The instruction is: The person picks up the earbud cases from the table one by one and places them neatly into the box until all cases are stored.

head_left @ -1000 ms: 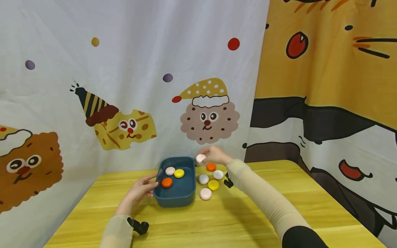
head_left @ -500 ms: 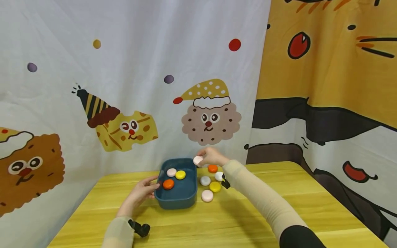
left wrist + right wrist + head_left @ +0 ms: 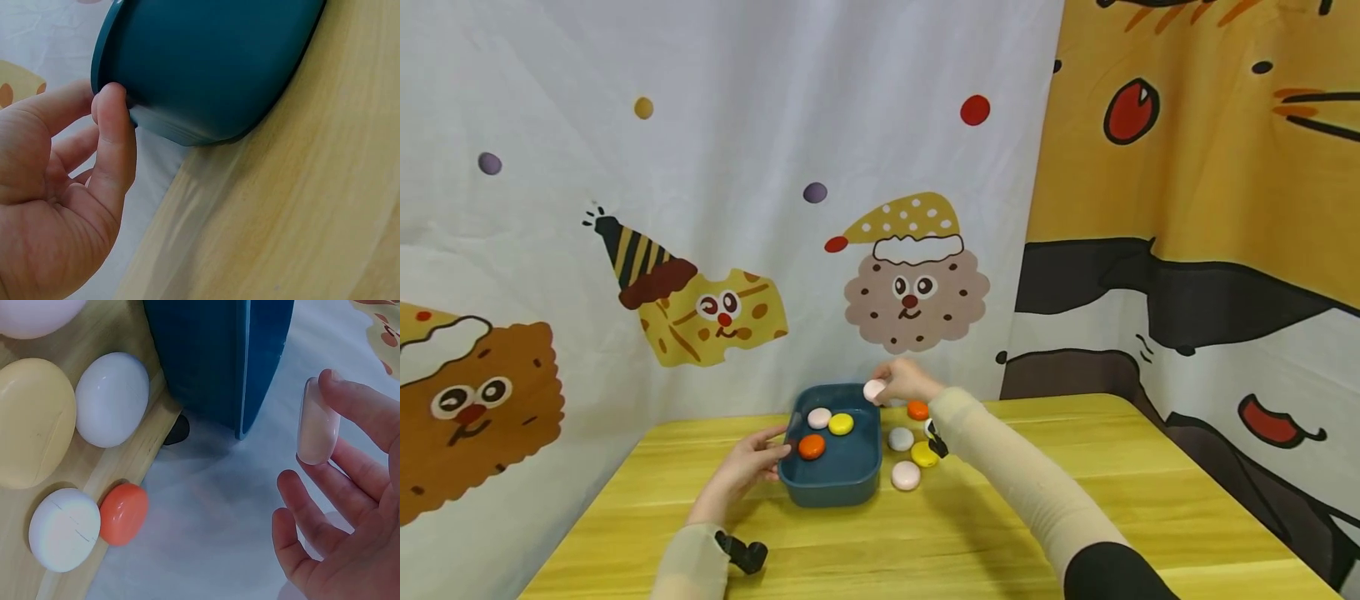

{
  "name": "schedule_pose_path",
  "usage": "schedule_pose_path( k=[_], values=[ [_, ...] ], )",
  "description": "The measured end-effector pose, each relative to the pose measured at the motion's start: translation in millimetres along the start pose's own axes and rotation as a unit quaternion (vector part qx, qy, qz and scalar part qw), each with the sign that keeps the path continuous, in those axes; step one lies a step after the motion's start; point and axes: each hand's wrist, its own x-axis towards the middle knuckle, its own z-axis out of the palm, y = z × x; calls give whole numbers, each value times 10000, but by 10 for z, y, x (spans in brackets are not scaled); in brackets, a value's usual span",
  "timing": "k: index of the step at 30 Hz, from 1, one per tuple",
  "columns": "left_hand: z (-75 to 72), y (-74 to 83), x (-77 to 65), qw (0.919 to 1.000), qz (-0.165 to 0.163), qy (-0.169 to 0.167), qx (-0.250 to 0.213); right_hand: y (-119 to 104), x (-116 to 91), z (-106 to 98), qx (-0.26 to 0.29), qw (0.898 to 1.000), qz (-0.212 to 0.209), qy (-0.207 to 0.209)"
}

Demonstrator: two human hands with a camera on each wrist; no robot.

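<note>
My right hand (image 3: 908,382) pinches a pale pink, smooth rounded disc (image 3: 319,425) between thumb and fingertips, holding it on edge in the right wrist view. In the head view this disc overlaps the back right corner of a dark teal bin (image 3: 831,495). My left hand (image 3: 741,468) grips the bin's left rim, thumb on one side and fingers on the other; the left wrist view shows the thumb (image 3: 115,134) at the rim. Inside the bin lie a pale pink disc (image 3: 819,418), a yellow disc (image 3: 841,424) and an orange disc (image 3: 811,447).
Right of the bin, on the wooden table (image 3: 1000,525), lie an orange disc (image 3: 917,410), a white disc (image 3: 901,439), a yellow disc (image 3: 924,454) and a pale pink disc (image 3: 906,476). The right wrist partly hides another white disc (image 3: 65,530). A printed curtain (image 3: 737,100) hangs behind.
My right hand has moved left with the pale pink disc, from beside the bin to its back right corner. My left hand keeps its hold on the rim.
</note>
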Motion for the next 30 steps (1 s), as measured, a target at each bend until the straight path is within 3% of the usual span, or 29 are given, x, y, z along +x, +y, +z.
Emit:
schedule_pose_path(
  k=[30],
  values=[
    [-17, -47, 45, 9999, 20, -52, -95, 55, 202, 265, -473, 9982, 214, 284]
  ],
)
